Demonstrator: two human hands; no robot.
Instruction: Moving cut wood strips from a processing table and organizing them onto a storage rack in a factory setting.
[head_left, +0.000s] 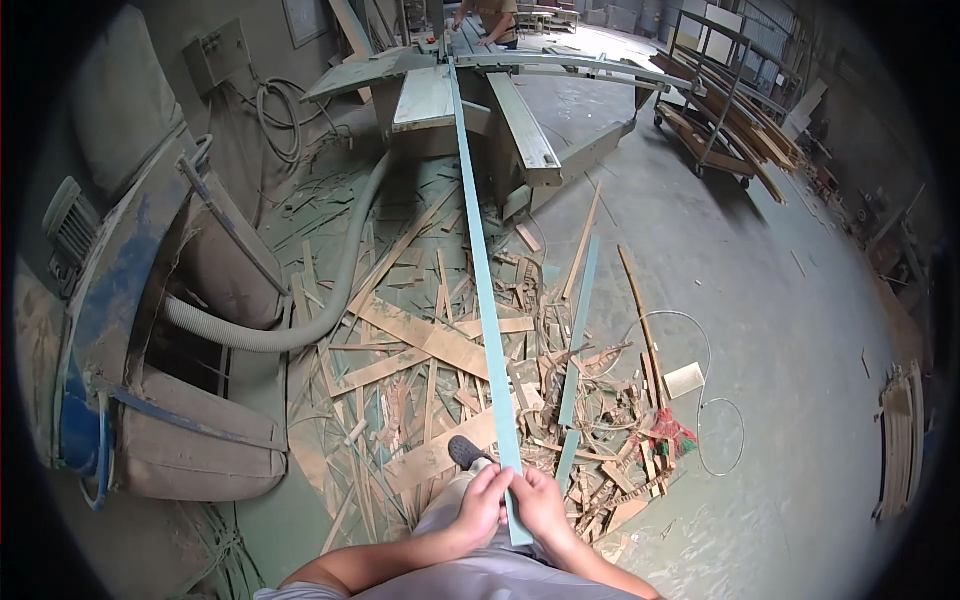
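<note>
A long, narrow light-green strip of board (484,270) runs from close to my body out to a panel saw (425,100) at the far middle. Near its close end, my left hand (482,508) pinches the strip's left edge. My right hand (540,508) is closed round the right edge beside it, and the two hands almost touch. A short end of the strip sticks out below them. Its far end lies at the saw, where a co-worker's hand (492,40) rests on the machine table.
Wood offcuts (430,340) lie heaped on the floor beneath the strip. A blue dust collector (110,290) with bags and a grey hose (345,270) stands at the left. At the far right is a rack cart (715,110) loaded with boards. Stacked strips (900,440) stand at the right edge.
</note>
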